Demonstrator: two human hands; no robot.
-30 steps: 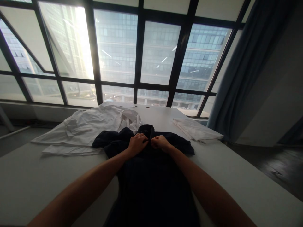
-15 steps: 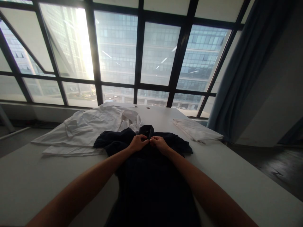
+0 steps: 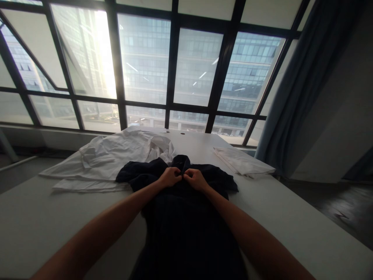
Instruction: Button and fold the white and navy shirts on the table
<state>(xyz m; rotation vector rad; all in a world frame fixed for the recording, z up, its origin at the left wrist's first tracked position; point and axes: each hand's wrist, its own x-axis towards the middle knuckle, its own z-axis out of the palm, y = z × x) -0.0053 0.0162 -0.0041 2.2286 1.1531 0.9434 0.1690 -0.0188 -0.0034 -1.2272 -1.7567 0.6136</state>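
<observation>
A dark navy shirt lies on the white table with its collar toward the window and its sleeves spread to both sides. Just below the collar, my left hand pinches the front of the shirt. My right hand pinches the same spot from the other side, so the fingertips of both almost meet. Any button between them is too small and dark to make out. The lower part of the shirt merges with the darkness near my body.
A crumpled white shirt is spread at the back left of the white table. Folded white cloth lies at the back right. Large black-framed windows stand behind, with a blue-grey curtain on the right.
Both hands have shifted slightly lower along the shirt's front, still pinching it. The collar has folded a little, hiding the label patch inside it. The other garments have not moved.
</observation>
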